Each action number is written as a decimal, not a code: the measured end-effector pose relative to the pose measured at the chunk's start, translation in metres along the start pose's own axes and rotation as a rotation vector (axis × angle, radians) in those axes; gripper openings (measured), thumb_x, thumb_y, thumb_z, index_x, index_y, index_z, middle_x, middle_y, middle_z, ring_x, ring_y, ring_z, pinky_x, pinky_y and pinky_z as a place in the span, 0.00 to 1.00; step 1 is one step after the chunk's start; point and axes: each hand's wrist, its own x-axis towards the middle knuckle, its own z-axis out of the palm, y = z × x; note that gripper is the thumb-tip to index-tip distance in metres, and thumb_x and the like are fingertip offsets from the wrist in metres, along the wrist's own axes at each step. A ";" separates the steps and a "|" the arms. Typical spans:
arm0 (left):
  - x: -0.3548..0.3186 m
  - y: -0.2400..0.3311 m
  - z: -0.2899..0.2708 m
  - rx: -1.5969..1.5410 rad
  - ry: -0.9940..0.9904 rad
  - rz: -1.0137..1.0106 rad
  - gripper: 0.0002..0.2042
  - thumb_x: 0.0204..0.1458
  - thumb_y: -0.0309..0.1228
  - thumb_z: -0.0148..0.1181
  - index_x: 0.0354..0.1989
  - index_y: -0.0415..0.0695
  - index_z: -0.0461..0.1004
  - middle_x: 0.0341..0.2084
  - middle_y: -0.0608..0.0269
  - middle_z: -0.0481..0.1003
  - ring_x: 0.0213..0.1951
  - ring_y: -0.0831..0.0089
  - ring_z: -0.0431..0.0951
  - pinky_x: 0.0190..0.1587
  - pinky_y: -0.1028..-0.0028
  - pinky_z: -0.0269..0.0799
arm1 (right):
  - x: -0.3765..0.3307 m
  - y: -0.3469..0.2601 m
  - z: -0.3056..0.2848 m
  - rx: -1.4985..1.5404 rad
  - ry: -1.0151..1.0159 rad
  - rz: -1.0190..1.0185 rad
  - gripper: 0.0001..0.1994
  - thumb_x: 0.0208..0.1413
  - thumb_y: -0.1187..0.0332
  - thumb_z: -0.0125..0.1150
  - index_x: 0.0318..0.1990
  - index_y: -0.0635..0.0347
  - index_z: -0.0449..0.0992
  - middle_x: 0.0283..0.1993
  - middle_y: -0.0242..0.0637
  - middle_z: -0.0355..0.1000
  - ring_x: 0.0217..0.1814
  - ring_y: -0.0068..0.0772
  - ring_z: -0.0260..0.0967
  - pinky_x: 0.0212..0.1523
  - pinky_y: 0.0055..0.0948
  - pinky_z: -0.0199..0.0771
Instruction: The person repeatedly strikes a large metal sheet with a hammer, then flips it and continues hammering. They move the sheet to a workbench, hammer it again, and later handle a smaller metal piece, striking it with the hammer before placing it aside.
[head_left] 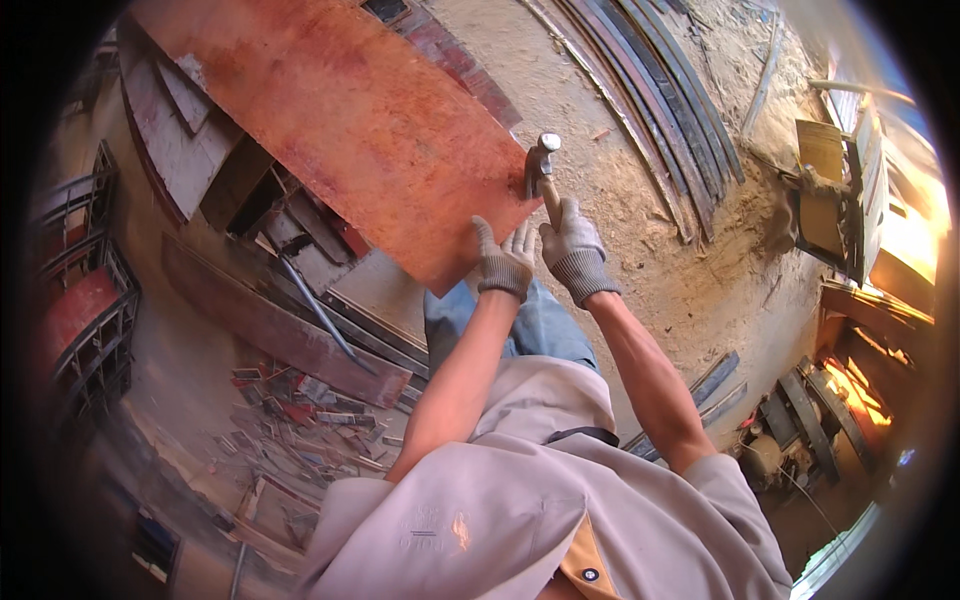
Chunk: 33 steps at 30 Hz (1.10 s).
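Observation:
A large reddish-orange board [360,130] stretches from the upper left to just before my legs. My left hand [503,262], in a grey knit glove, lies with fingers spread on its near right corner. My right hand [573,245], gloved the same way, is wrapped round the wooden handle of a claw hammer [549,195]. The hammer stands head up beside the board's right edge, its metal head partly over that edge. Whether the head touches the board I cannot tell.
Long dark planks [650,100] lie stacked on the sandy floor at the upper right. A pile of broken wood scraps [300,420] spreads at the lower left, near a long reddish plank [270,315] and a metal bar [318,305]. Wooden frames [845,190] stand at the far right.

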 end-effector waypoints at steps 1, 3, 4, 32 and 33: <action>-0.002 -0.005 0.004 0.050 -0.077 0.018 0.59 0.41 0.63 0.77 0.75 0.38 0.55 0.73 0.53 0.62 0.75 0.57 0.61 0.77 0.58 0.58 | -0.006 0.008 0.011 0.057 0.029 0.004 0.18 0.61 0.63 0.63 0.53 0.59 0.67 0.39 0.65 0.77 0.44 0.72 0.76 0.45 0.63 0.74; -0.006 -0.010 0.007 0.031 0.035 0.037 0.59 0.41 0.64 0.77 0.74 0.37 0.57 0.73 0.52 0.62 0.74 0.56 0.61 0.77 0.57 0.57 | -0.017 0.023 0.038 0.219 0.190 -0.122 0.16 0.62 0.63 0.62 0.51 0.58 0.67 0.39 0.65 0.77 0.44 0.72 0.76 0.46 0.63 0.74; -0.007 -0.011 0.008 0.050 0.077 0.058 0.58 0.41 0.65 0.76 0.73 0.36 0.58 0.73 0.52 0.62 0.74 0.55 0.62 0.77 0.57 0.57 | -0.029 0.030 0.054 0.166 0.066 0.072 0.17 0.63 0.63 0.62 0.54 0.58 0.68 0.38 0.62 0.78 0.42 0.66 0.78 0.39 0.56 0.76; -0.052 -0.013 -0.009 -0.080 -0.049 0.136 0.33 0.61 0.30 0.55 0.74 0.33 0.53 0.77 0.45 0.51 0.78 0.46 0.51 0.78 0.45 0.50 | -0.066 0.012 -0.070 0.198 0.151 -0.275 0.20 0.73 0.52 0.55 0.38 0.63 0.71 0.23 0.49 0.71 0.21 0.46 0.68 0.25 0.44 0.68; -0.048 -0.011 -0.008 -0.094 0.026 0.137 0.33 0.60 0.28 0.54 0.74 0.33 0.52 0.77 0.45 0.50 0.78 0.45 0.51 0.78 0.44 0.50 | -0.064 0.010 -0.070 0.112 -0.053 -0.116 0.23 0.73 0.49 0.54 0.38 0.64 0.71 0.26 0.56 0.73 0.25 0.49 0.72 0.30 0.46 0.72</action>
